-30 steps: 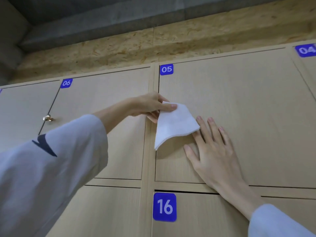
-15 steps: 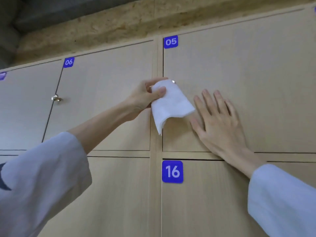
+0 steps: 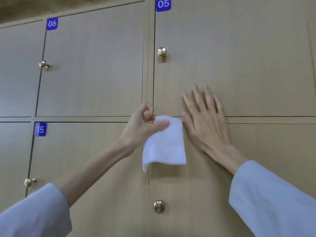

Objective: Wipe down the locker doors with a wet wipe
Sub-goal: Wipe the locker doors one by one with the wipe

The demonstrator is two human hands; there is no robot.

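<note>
While the right hand [image 3: 207, 124] is laid flat beside the wipe [image 3: 165, 144], fingers straight and spread, the wipe is pinched by the raised left hand [image 3: 142, 127].

This is a locker room or changing area of some shared building. A wall of pale wood-grain locker doors [image 3: 239, 65] fills the view, set in a tight grid. Blue number plates read 05 [image 3: 163, 4], 06 [image 3: 52, 23] and 15 [image 3: 40, 129], and each door visible in full carries a small round brass knob [image 3: 162, 51].
</note>
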